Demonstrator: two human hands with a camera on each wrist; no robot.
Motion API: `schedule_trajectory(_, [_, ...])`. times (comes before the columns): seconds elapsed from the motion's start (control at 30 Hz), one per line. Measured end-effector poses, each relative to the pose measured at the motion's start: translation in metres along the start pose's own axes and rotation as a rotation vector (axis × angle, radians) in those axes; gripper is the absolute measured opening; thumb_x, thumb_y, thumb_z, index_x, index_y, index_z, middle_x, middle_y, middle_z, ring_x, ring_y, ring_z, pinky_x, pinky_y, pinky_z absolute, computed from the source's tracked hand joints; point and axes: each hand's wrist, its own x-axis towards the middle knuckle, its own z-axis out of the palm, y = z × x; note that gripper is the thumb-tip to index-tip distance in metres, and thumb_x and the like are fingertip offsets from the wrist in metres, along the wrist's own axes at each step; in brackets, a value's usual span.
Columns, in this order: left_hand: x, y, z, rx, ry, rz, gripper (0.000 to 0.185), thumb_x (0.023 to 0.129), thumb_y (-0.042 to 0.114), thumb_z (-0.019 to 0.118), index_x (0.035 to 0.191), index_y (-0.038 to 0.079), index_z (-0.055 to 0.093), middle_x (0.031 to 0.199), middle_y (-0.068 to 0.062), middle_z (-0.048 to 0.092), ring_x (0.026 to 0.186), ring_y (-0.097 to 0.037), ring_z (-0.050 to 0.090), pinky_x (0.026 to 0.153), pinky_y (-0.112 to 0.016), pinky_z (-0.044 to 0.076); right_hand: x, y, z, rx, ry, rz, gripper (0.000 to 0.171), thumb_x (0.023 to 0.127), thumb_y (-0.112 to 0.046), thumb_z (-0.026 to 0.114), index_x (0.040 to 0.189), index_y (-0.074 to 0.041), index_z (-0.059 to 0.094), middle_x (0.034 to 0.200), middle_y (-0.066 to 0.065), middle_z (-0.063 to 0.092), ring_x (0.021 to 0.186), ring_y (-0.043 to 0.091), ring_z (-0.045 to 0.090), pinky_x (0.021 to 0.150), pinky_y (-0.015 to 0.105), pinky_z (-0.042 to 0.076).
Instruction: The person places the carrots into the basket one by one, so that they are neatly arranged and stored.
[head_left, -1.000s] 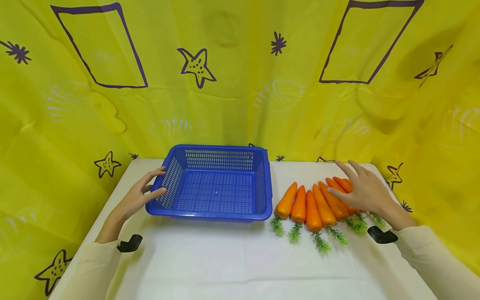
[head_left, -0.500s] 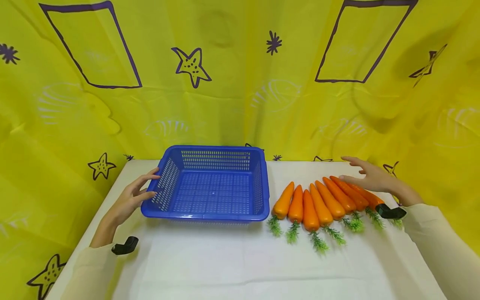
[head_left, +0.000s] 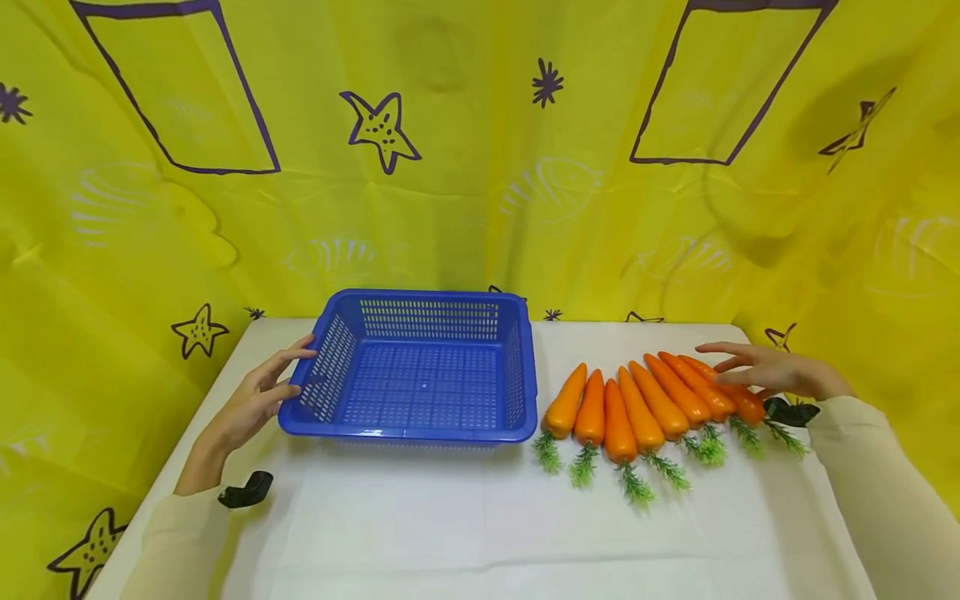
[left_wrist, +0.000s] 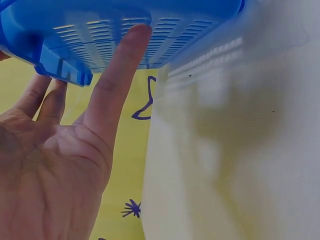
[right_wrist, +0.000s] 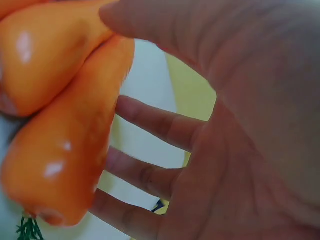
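One blue basket (head_left: 420,375), seven carrots (head_left: 652,404) on the counter (head_left: 480,517).
My left hand (head_left: 258,396) touches the basket's left wall, fingers straight; my right hand (head_left: 772,371), spread, rests at the rightmost carrot (head_left: 738,398).

There are 7 orange carrots (head_left: 651,406) lying side by side in a row on the white table (head_left: 480,525), each with a green leafy top. Beside them stands 1 blue basket (head_left: 417,375). I can see 2 hands, 1 left hand (head_left: 255,396) and 1 right hand (head_left: 765,368).
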Motion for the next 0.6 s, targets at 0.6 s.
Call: schedule_trajectory(0.6, [0.001, 0.001, 0.001, -0.035, 0.009, -0.016, 0.049, 0.104, -0.004, 0.044, 0.153, 0.0, 0.038, 0.173, 0.0, 0.009, 0.156, -0.037, 0.002, 0.1, -0.025, 0.052, 0.004, 0.019, 0.002, 0.037, 0.064, 0.014, 0.07, 0.097, -0.016, 0.069, 0.158, -0.008, 0.035, 0.149, 0.045, 0.027, 0.111, 0.034, 0.058, 0.079, 0.041, 0.059])
